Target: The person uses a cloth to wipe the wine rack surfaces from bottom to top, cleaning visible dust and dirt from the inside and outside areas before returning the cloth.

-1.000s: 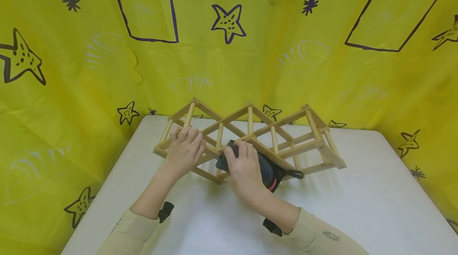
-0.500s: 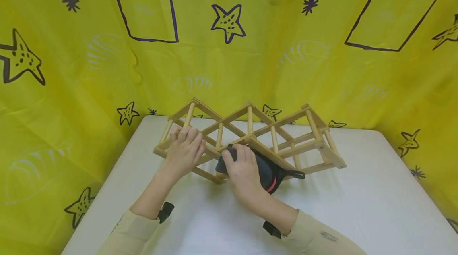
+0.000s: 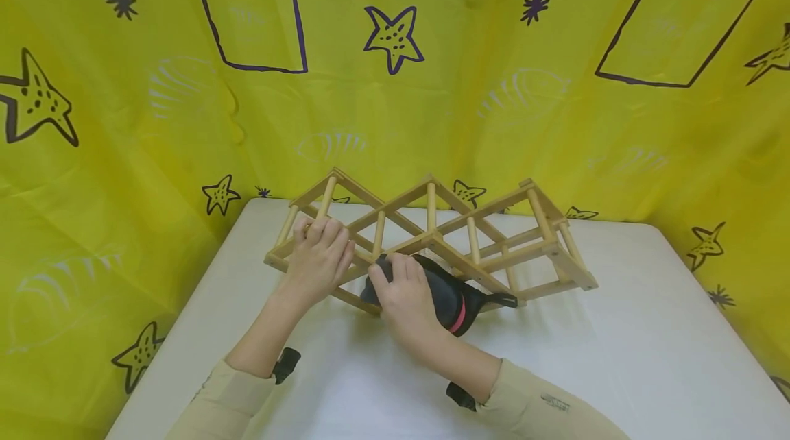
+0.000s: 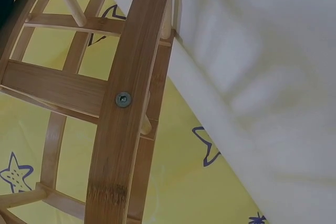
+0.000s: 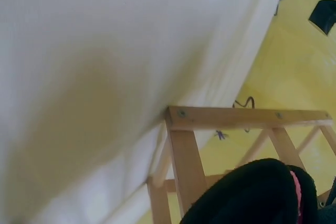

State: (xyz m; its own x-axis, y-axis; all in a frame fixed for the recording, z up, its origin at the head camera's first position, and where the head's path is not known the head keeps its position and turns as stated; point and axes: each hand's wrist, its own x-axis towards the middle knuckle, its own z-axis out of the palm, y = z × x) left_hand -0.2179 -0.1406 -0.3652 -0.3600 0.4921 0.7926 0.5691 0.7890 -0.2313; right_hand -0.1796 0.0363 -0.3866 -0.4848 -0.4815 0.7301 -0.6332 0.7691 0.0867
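Observation:
A folding wooden wine rack (image 3: 431, 207) of crossed slats and round rods stands on the white table. My left hand (image 3: 317, 258) grips its left part, fingers curled over the top. In my right hand (image 3: 407, 299) is a dark, rounded fabric pouch (image 3: 444, 296) with a pink band and a black loop at its right end. It lies slanted at the rack's front, overlapping the middle slats. In the right wrist view the pouch (image 5: 252, 192) shows large and dark before the rack frame (image 5: 231, 116). A slat (image 4: 113, 145) with a screw fills the left wrist view's middle.
The white table (image 3: 648, 330) extends around the rack on both sides and in front. Right behind its back edge hangs a yellow curtain (image 3: 444, 111) printed with stars and fish skeletons. A black wrist strap part (image 3: 286, 364) shows under the left forearm.
My right hand and the pouch have shifted slightly left and toward me, out from under the front slat. The left hand and the rack have stayed in place.

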